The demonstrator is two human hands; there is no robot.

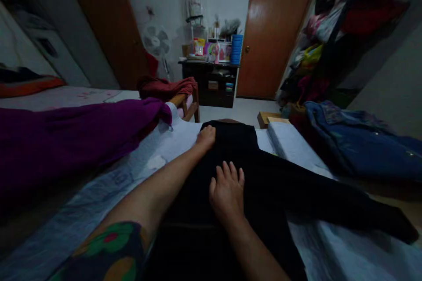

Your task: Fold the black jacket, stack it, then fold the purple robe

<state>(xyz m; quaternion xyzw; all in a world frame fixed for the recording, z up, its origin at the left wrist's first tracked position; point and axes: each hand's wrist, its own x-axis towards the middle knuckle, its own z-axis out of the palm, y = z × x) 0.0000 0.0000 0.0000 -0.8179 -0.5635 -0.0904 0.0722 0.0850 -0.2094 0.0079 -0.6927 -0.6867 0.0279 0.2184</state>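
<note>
A black long-sleeved shirt [260, 175] lies spread on the light-coloured bed cover, one sleeve stretched out to the right. My left hand [207, 137] is at the far left shoulder of the shirt, its fingers curled closed on the cloth. Lower down, my right hand [228, 191] rests flat on the middle of the shirt with its fingers spread. The shirt's left sleeve is not visible, and my left arm covers part of that side.
Purple cloth [82, 127] lies along the left, with a reddish cloth [168, 88] over a wooden frame beyond. Folded blue denim [356, 140] is at the right. Farther off stand a white fan [157, 41] and a dark cabinet [191, 72] between two brown doors.
</note>
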